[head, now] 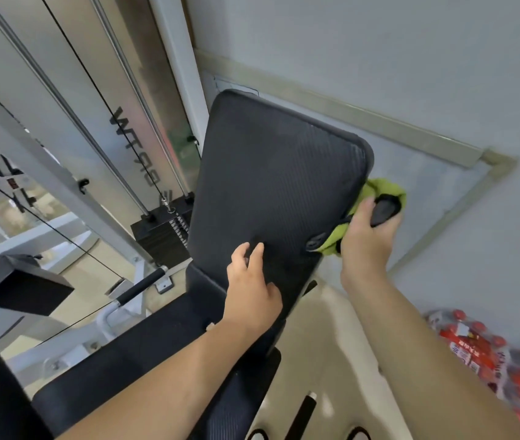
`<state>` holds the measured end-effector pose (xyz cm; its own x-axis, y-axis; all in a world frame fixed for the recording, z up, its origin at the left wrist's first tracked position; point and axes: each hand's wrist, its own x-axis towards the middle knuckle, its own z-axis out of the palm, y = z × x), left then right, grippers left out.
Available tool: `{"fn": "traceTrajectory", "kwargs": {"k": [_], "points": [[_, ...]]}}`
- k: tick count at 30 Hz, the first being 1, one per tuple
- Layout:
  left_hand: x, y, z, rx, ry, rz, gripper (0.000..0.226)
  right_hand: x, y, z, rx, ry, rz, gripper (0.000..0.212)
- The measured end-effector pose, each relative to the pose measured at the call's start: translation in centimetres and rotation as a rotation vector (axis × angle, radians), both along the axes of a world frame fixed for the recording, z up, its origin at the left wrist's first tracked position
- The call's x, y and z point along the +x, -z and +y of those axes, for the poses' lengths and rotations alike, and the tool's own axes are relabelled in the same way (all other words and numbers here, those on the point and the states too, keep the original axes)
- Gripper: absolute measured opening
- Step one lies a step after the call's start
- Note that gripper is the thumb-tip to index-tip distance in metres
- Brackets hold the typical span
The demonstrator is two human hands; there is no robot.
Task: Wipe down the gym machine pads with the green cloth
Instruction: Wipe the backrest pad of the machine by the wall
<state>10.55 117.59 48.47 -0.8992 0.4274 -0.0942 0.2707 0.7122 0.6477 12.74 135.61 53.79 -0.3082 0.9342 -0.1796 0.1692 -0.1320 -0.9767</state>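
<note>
Head view: right hand [368, 239] clutches the green cloth [387, 188] against the right edge of the back pad [277, 173], left hand [252, 282] resting loose-fingered on its face.

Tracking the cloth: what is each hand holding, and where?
Right hand grips the green cloth, bunched over a black knob; left hand only rests on the back pad.

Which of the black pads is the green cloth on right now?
The tall back pad: the right hand holds the green cloth against its right edge. The seat pad below and the small pad at far left have none.
</note>
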Motion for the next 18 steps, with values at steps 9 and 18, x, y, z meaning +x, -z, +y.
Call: {"fn": "traceTrajectory", "kwargs": {"k": [9, 18], "points": [[2.9, 5.0, -2.7, -0.010, -0.105, -0.091, 0.071, 2.9, 11.8, -8.2, -0.185, 0.008, -0.156, 0.054], [3.7, 6.7, -5.6, -0.151, -0.131, -0.557, 0.084, 7.4, 16.3, -13.2, -0.624, -0.462, -0.485, 0.080]]}}
